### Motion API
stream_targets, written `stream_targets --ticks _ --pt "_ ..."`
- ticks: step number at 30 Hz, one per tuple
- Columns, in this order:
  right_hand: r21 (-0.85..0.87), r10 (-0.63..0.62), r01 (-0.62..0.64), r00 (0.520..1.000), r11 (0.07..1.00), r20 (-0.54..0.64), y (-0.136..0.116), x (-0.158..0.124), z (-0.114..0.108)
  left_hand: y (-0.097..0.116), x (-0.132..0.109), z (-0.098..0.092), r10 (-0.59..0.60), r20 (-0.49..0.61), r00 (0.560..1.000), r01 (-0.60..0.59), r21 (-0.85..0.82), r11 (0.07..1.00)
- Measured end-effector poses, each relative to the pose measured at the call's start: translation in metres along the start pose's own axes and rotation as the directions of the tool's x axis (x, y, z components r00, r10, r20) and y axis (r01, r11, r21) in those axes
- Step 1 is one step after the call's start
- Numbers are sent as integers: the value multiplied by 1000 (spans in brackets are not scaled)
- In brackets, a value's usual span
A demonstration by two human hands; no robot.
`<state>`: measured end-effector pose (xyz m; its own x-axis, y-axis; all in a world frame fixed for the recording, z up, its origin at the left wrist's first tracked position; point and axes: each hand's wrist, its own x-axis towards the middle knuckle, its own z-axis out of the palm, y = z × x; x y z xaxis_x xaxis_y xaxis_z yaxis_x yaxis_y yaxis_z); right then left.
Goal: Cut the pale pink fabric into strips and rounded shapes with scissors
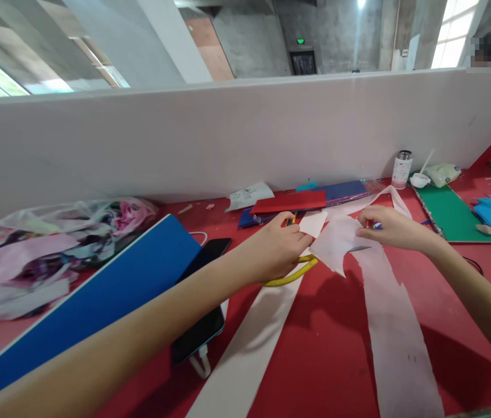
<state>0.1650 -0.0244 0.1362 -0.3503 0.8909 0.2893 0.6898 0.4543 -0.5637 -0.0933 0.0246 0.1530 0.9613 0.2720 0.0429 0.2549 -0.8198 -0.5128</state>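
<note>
My left hand (278, 247) is closed, pinching one corner of a small pale pink fabric piece (335, 244) held just above the red table (328, 342). Yellow-handled scissors (291, 277) lie under that hand; whether it grips them is unclear. My right hand (387, 227) is closed too, pinching the opposite edge of the same piece, with something blue and thin showing under its fingers. A long pink fabric strip (396, 337) runs from the piece toward me. A white strip (249, 348) lies beside it, to the left.
A blue board (97, 302) and a dark phone (204, 331) on a charger lie at left, with a heap of fabric scraps (45, 255) beyond. Red and blue sheets (298, 202), a can (401, 169), a green board (452, 212) and a white partition (228, 133) stand behind.
</note>
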Motion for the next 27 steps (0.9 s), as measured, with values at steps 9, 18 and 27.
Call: stream_targets --ticks 9,18,27 --pt "-37 7 -5 998 999 65 -3 2 4 4 8 -1 -46 19 999 44 67 997" --pt "-34 -42 45 996 998 80 -4 4 3 7 14 -4 -52 -22 998 54 89 995" --pt "25 -26 25 998 999 49 -5 3 3 11 15 -2 -83 -44 996 87 84 993"
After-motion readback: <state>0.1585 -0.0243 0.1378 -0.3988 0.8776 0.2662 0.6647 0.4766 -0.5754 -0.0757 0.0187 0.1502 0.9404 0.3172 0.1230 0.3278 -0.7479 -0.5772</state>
